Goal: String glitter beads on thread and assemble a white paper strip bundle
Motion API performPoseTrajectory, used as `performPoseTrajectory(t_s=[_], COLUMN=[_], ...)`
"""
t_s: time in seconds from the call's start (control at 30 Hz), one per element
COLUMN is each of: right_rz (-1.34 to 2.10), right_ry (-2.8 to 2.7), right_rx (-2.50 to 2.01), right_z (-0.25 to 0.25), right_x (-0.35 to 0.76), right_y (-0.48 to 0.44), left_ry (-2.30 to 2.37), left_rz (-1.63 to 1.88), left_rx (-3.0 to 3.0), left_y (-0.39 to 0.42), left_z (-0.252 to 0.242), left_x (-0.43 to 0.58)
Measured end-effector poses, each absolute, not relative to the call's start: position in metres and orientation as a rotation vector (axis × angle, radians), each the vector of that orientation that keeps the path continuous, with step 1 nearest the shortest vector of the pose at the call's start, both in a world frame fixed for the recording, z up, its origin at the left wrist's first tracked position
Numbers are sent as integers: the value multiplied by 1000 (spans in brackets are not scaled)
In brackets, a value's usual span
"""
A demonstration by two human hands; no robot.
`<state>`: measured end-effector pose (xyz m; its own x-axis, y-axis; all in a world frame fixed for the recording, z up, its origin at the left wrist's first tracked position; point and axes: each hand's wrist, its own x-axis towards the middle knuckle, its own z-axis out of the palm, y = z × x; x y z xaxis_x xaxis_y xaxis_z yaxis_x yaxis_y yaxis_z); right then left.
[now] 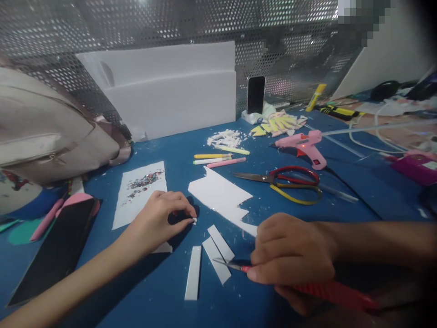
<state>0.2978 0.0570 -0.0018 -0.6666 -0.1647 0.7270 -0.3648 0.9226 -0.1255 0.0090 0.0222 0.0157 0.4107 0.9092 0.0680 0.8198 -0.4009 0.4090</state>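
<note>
My left hand (164, 214) is closed in a pinch over the blue table, with a small white scrap (195, 221) at its fingertips. My right hand (290, 259) is wrapped round a red-handled tool (327, 291) that has a thin, pointed metal tip; its exact kind is unclear. That tip lies over two overlapping white strips (215, 255), and I cannot tell whether it touches them. Closer to me lies a third white strip (193, 273). A larger white sheet with a jagged edge (218, 191) reaches from beyond the strips to my right hand's knuckles.
Scissors (290, 177) and a pink glue gun (303, 146) lie at the right. Several markers (213, 157) and a heap of white bits (227, 138) sit farther back. Sequins rest on a paper (121, 205) at left. A phone (256, 94) stands before the perforated panel.
</note>
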Motion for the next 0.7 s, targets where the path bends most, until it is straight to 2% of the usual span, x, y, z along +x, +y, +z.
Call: performPoseTrajectory(t_s=[0.5, 0.7], right_rz=[635, 556], right_ry=[-2265, -2240], right_rx=[429, 441], right_z=[0, -5], right_x=[299, 300], right_y=[61, 60], left_ry=[1413, 1329], left_rz=[242, 236], left_rx=[2525, 2660], left_y=[22, 50], left_z=[15, 33], left_x=[15, 18])
